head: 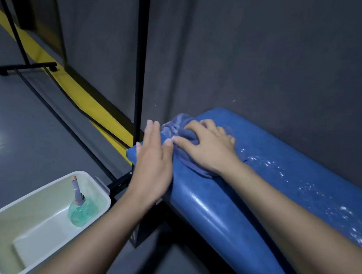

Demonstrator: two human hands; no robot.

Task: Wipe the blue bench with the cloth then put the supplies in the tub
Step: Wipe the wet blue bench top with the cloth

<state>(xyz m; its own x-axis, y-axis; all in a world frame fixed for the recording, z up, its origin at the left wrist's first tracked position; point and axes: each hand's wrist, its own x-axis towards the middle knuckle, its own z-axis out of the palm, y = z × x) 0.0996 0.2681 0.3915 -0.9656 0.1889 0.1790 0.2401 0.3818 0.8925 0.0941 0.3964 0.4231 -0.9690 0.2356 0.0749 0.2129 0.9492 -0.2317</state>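
Note:
The blue padded bench (259,189) runs from the centre to the lower right, with white wet specks on its top. A bunched blue-grey cloth (181,125) lies at the bench's far left end. My right hand (206,146) presses down on the cloth, fingers curled into its folds. My left hand (153,156) is flat with straight fingers against the bench's left end, touching the cloth's edge. A white tub (11,215) stands on the floor at lower left. Inside it leans a green spray bottle (80,211) with a grey nozzle.
A grey wall runs behind the bench. A black metal rack pole (139,65) rises just left of the bench end, with its base bars on the floor. A yellow floor stripe (80,90) runs along the wall at left. The bench's black frame shows below the pad.

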